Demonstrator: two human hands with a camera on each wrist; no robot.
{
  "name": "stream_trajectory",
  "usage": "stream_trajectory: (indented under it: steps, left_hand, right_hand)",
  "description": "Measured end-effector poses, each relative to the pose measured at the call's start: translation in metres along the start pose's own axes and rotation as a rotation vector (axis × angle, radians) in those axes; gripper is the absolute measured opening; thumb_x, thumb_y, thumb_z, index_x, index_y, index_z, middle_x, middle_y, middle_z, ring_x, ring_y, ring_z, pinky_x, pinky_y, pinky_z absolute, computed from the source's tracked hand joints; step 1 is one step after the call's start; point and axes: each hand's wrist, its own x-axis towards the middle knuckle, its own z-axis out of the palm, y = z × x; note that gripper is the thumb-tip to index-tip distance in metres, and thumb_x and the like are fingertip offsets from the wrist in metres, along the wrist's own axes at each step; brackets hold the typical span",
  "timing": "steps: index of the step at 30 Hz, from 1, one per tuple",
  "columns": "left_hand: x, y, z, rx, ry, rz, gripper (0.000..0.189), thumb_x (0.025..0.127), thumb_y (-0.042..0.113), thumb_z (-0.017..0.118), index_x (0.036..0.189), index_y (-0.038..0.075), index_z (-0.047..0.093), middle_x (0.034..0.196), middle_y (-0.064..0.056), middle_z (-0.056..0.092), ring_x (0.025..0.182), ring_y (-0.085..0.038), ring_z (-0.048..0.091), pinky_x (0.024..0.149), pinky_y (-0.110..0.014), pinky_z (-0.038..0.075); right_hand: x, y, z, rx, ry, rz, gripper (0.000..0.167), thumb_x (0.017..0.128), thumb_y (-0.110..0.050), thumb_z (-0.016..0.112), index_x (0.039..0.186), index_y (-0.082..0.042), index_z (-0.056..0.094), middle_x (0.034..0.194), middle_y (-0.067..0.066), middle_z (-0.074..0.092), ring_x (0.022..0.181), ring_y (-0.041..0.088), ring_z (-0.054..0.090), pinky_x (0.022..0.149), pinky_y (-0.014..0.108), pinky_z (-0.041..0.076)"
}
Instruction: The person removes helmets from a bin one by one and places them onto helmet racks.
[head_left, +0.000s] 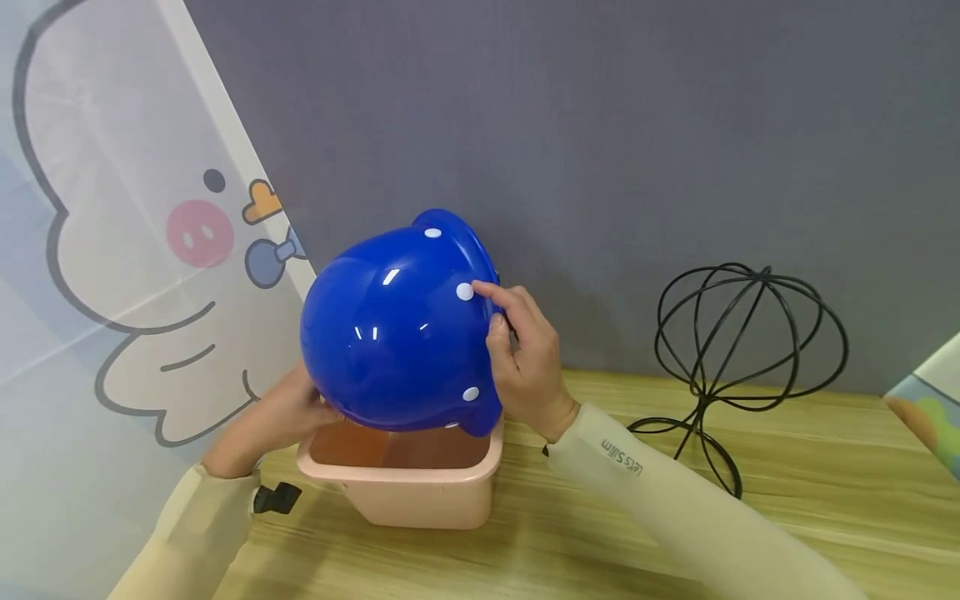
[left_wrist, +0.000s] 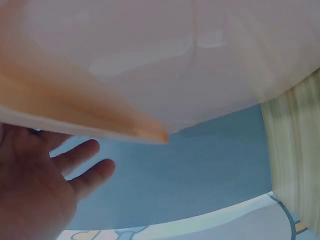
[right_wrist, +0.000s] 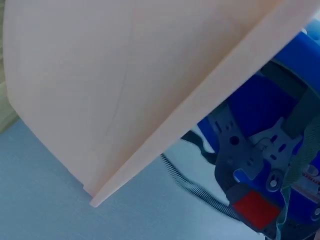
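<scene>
A glossy blue safety helmet with white round studs tilts sideways over a pale pink bin, its opening turned to the right. My right hand holds the helmet's right edge, index fingertip at a white stud and thumb at the edge. At the helmet's lower left is my left hand, its fingers hidden behind the shell. In the left wrist view the spread fingers show beyond the bin's rim. Inside the helmet, the right wrist view shows a grey harness, straps and a red patch.
A black wire stand with a cage-like top is at the right on the wood-grain table. A grey wall rises behind, and a cartoon-printed sheet hangs at the left.
</scene>
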Motion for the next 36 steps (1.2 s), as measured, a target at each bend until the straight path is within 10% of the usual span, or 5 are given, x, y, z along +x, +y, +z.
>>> stream_trajectory:
  steps: [11, 17, 21, 27, 36]
  left_hand:
    - [0.006, 0.031, -0.011, 0.026, 0.087, 0.002, 0.115, 0.069, 0.006, 0.084, 0.153, 0.023, 0.007, 0.148, -0.006, 0.033, 0.127, -0.025, 0.040, 0.099, -0.049, 0.037]
    - [0.013, 0.065, -0.023, 0.009, 0.160, 0.126, 0.119, 0.064, 0.007, 0.085, 0.153, 0.011, 0.005, 0.154, -0.009, 0.021, 0.135, -0.019, 0.028, 0.107, -0.023, 0.024]
    - [0.016, 0.074, -0.027, -0.019, 0.209, 0.210, 0.107, 0.073, 0.035, 0.076, 0.151, 0.003, 0.010, 0.151, -0.015, 0.025, 0.132, -0.016, 0.033, 0.105, -0.020, 0.027]
    - [0.024, 0.079, -0.030, -0.073, 0.361, 0.351, 0.102, 0.075, 0.049, 0.069, 0.144, -0.010, 0.022, 0.141, -0.027, 0.037, 0.126, -0.022, 0.042, 0.103, -0.025, 0.033]
    - [0.032, 0.087, -0.034, 0.008, 0.480, 0.434, 0.102, 0.076, 0.056, 0.066, 0.140, -0.014, 0.028, 0.141, -0.028, 0.038, 0.127, -0.031, 0.041, 0.105, -0.031, 0.032]
  right_hand:
    - [0.015, 0.008, -0.009, -0.067, -0.010, -0.041, 0.042, 0.095, -0.006, 0.032, 0.132, -0.001, 0.053, 0.080, 0.008, 0.042, 0.072, 0.018, 0.040, 0.060, 0.029, 0.035]
    - [0.027, 0.009, -0.022, -0.095, -0.051, -0.032, 0.040, 0.098, -0.003, 0.035, 0.133, -0.004, 0.053, 0.083, 0.008, 0.043, 0.075, 0.019, 0.040, 0.063, 0.029, 0.035]
    - [0.028, 0.006, -0.033, -0.120, -0.122, 0.038, 0.041, 0.102, -0.025, 0.040, 0.140, -0.010, 0.046, 0.093, 0.009, 0.045, 0.083, 0.018, 0.044, 0.068, 0.032, 0.042]
    - [0.037, -0.006, -0.048, -0.101, -0.332, 0.217, 0.087, 0.081, -0.069, 0.052, 0.151, -0.029, 0.019, 0.121, 0.009, 0.038, 0.113, 0.023, 0.045, 0.085, 0.049, 0.048]
    - [0.062, -0.032, -0.078, -0.320, -0.468, 0.353, 0.098, 0.069, -0.063, 0.073, 0.148, -0.048, 0.015, 0.123, 0.004, 0.044, 0.107, 0.024, 0.050, 0.080, 0.048, 0.049]
